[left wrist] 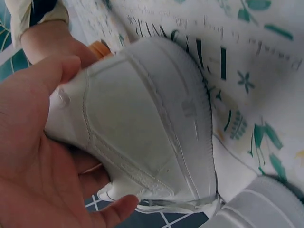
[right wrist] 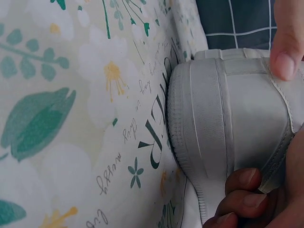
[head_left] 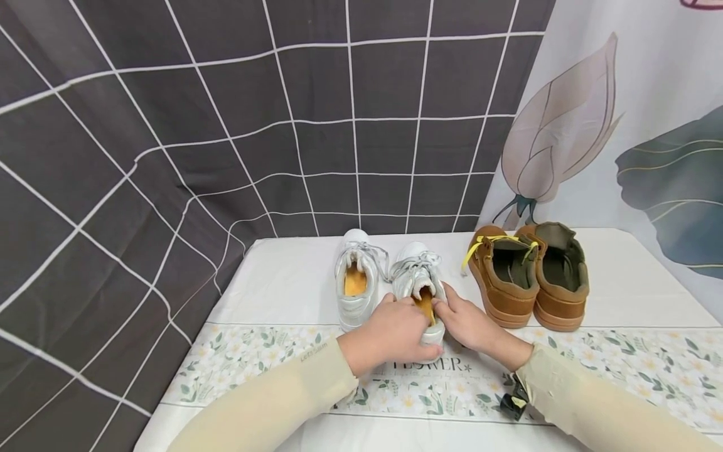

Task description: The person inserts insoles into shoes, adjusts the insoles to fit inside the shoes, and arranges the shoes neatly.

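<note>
A white lace-up sneaker (head_left: 418,270) stands on the patterned tablecloth, its heel toward me. Inside its opening a yellow-orange insole (head_left: 425,301) shows between my hands. My left hand (head_left: 395,323) reaches over the collar from the left, thumb extended across the heel. Its other fingertips are hidden at the opening, and I cannot tell whether they pinch the insole. From the right, my right hand (head_left: 465,320) grips the sneaker's side; in the right wrist view its curled fingers (right wrist: 244,197) lie along the outer wall. A matching sneaker (head_left: 356,307) stands to the left.
A pair of brown shoes (head_left: 511,298) with yellow laces stands to the right. The white tablecloth (head_left: 299,276) has a floral band with lettering. Behind hangs a dark grid-patterned curtain (head_left: 316,150), with a flower-printed one (head_left: 593,188) at right. A small black object (head_left: 513,405) hangs below the right wrist.
</note>
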Demonstrator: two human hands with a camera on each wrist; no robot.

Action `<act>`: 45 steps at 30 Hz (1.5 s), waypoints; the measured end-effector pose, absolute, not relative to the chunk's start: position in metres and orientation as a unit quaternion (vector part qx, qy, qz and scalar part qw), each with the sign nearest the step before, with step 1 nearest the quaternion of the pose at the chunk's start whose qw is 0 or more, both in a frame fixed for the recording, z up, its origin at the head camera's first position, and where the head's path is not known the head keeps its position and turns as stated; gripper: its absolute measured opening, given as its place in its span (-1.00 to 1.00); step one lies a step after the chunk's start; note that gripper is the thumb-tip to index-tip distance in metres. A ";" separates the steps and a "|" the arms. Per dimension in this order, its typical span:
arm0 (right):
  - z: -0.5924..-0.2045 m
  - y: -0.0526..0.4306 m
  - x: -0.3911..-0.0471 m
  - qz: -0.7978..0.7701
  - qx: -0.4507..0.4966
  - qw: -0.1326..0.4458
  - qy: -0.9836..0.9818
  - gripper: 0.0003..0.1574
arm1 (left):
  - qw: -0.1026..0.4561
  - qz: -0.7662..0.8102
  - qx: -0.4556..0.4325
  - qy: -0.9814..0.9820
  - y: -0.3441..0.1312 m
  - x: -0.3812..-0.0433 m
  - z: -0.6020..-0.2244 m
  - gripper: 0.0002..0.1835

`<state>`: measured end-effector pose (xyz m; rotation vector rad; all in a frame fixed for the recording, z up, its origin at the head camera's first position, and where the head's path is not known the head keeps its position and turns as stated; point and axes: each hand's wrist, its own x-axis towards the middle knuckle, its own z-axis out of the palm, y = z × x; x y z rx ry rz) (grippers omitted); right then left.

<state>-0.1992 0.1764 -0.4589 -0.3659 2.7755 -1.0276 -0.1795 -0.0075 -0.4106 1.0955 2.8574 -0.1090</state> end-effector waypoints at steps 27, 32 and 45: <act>-0.456 0.174 -0.200 -0.343 -0.127 0.084 0.927 -0.11 | 0.029 0.014 0.377 0.926 -0.012 -0.191 -0.428 -0.36; -0.454 0.175 -0.199 -0.339 -0.125 0.087 0.928 -0.10 | 0.009 0.087 0.362 0.928 -0.014 -0.182 -0.434 -0.43; -0.455 0.178 -0.200 -0.381 -0.117 0.158 0.903 -0.04 | -0.086 0.407 0.270 0.868 -0.038 -0.165 -0.464 -0.61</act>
